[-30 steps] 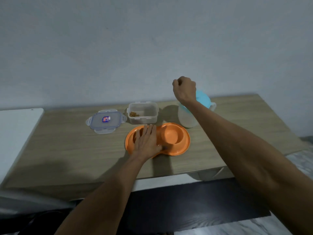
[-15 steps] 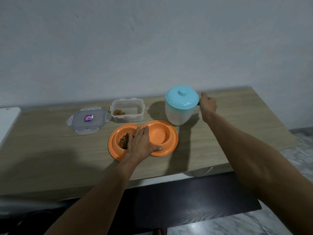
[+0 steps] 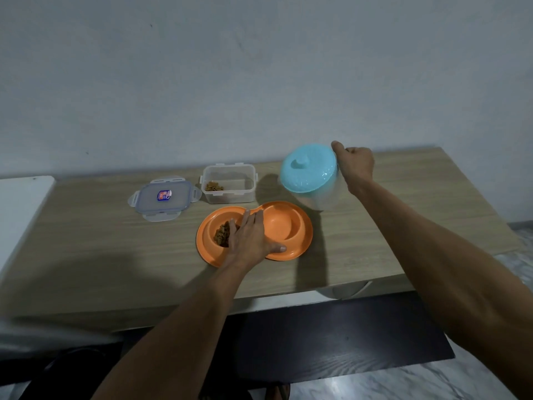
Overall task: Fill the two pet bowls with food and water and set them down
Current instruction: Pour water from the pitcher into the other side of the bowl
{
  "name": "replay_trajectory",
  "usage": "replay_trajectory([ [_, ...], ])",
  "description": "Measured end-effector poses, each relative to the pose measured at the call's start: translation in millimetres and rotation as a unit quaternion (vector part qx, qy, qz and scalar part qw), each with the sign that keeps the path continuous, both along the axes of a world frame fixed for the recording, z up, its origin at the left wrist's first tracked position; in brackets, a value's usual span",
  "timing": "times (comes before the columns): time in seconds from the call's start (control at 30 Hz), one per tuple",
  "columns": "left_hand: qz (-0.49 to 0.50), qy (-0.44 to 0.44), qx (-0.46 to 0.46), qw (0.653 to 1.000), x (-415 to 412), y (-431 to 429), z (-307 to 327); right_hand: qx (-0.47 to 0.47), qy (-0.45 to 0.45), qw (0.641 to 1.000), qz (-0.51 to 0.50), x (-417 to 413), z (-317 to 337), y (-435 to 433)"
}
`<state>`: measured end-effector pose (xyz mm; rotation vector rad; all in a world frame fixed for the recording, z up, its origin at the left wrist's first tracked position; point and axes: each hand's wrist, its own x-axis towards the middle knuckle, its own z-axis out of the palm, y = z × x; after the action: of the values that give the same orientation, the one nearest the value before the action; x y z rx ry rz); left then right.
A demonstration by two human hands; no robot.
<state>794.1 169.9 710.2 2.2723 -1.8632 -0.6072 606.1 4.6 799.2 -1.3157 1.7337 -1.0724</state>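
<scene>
An orange double pet bowl (image 3: 300, 243) lies on the wooden table (image 3: 86, 249). Its left well holds brown kibble (image 3: 222, 235); its right well (image 3: 278, 226) looks empty. My left hand (image 3: 249, 241) rests flat on the bowl's middle, palm down, fingers together. A white jug with a light blue lid (image 3: 308, 168) is lifted and tilted toward the bowl, just behind its right well. My right hand (image 3: 354, 166) grips the jug's handle on its right side; the handle itself is hidden by the hand.
A clear food container (image 3: 229, 187) with a little kibble stands behind the bowl. Its lid (image 3: 164, 199) lies to the left. A white surface (image 3: 17, 209) adjoins the table's left end. The wall rises right behind the table.
My right hand went from the top of the jug to its handle, then lifted and tilted the jug toward the bowl. My left hand stayed on the bowl.
</scene>
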Motion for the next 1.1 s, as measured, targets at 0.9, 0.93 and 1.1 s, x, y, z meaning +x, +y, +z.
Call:
replay_trajectory([
  [0.9,0.004,0.002,-0.007,1.000,-0.3,-0.5,0.4,-0.244,0.317,0.901,0.170,31.3,19.6,43.1],
  [0.93,0.004,0.001,-0.008,1.000,-0.2,-0.5,0.1,-0.248,0.319,0.898,0.172,31.6,19.9,43.2],
  [1.1,0.003,0.001,-0.006,1.000,-0.8,-0.4,1.7,-0.248,0.328,0.895,0.172,33.2,21.3,43.1],
])
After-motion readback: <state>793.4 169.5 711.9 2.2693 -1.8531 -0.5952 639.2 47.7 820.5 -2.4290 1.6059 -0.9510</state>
